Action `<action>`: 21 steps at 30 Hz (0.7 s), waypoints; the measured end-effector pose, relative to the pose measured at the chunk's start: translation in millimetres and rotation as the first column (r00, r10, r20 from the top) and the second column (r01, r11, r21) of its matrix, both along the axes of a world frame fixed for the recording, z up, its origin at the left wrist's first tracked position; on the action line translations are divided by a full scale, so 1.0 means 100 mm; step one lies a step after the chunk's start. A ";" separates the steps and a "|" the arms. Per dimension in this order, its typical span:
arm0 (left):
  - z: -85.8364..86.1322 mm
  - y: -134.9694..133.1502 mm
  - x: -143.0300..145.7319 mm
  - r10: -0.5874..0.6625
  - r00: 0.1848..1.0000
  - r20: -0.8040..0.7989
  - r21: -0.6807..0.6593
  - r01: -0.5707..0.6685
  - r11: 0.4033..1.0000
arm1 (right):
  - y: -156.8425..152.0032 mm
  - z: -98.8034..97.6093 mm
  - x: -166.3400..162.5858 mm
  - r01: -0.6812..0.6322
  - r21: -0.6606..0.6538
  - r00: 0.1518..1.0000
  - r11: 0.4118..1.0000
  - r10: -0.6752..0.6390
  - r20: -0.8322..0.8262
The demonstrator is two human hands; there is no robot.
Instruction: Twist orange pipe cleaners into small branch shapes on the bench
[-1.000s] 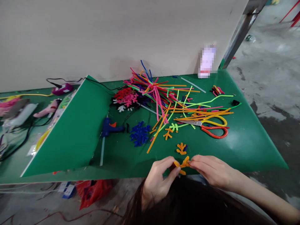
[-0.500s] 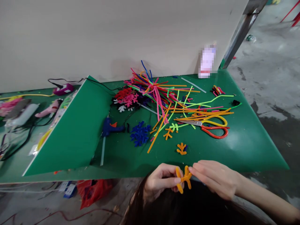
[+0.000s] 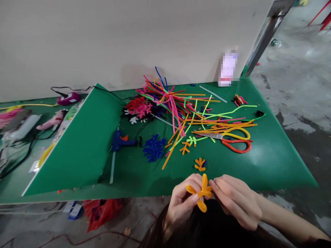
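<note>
Both your hands clamp an orange pipe-cleaner sprig [image 3: 204, 190], the left hand [image 3: 182, 203] firmly, the right hand [image 3: 235, 201] apparently pinching, just below a second sprig [image 3: 200, 164].

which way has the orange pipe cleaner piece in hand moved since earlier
Yes, toward the person: the held figure sits farther from the other orange figure lying on the mat.

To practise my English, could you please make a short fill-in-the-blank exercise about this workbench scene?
The left hand and the right hand both hold a ____ pipe-cleaner shape.
The glue gun on the green board has a ____ body.
The plastic bag on the floor under the board is ____.

Missing words: orange; blue; red.
</note>
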State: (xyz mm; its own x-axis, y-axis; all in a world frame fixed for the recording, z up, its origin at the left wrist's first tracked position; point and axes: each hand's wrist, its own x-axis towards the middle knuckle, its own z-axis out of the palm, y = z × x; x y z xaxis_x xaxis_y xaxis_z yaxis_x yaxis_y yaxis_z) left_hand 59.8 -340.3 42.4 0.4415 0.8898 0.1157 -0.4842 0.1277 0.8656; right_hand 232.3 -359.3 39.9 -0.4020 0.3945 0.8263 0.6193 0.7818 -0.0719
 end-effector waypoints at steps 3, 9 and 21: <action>0.00 0.00 -0.04 -0.028 1.000 -0.005 0.059 0.028 0.998 | 0.04 0.11 0.01 -0.062 -0.010 0.998 0.998 0.063 0.032; -0.10 0.16 -0.22 -0.062 0.885 -0.462 0.113 0.128 0.985 | 0.18 0.02 0.10 -0.004 -0.403 0.995 0.915 0.045 0.092; -0.77 0.32 -0.39 0.284 0.150 -0.947 0.296 0.063 0.953 | 0.22 -0.92 0.27 0.350 -0.608 0.936 0.713 -0.287 0.202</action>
State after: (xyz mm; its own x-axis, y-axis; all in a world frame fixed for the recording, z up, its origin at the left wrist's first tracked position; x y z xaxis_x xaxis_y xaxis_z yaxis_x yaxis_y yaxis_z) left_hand 20.5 -308.3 -34.6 0.2368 0.9613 -0.1407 0.7892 -0.1058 0.6049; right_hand 259.2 -337.4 -52.0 -0.2129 0.9253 0.3140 0.8511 0.3334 -0.4055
